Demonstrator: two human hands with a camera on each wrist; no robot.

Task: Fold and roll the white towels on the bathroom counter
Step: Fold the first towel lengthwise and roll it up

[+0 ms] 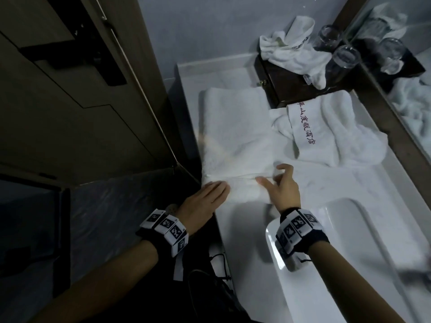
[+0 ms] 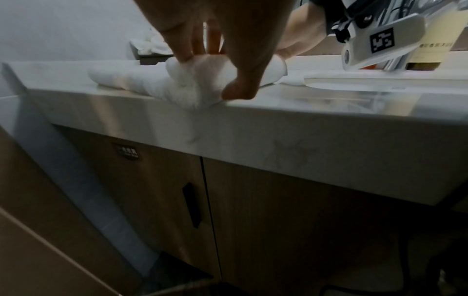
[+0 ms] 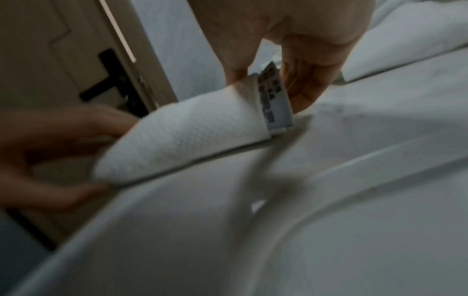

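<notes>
The sink (image 1: 349, 264) lies nearest, under the right wrist. Just past it, both hands work the near end of the folded towel (image 1: 235, 136) on the counter (image 1: 200, 73). The left hand (image 1: 205, 197) grips the started roll at its left end — fingers on top, thumb at the near side. The right hand (image 1: 279, 185) pinches the roll's right end, where a sewn label (image 3: 274, 100) stands beside its fingertips. Beyond the fingers the towel stretches flat; farther right lies a lettered towel (image 1: 326, 129), then a dark box (image 1: 277, 89) carrying a crumpled towel (image 1: 293, 50) and glasses (image 1: 345, 57).
</notes>
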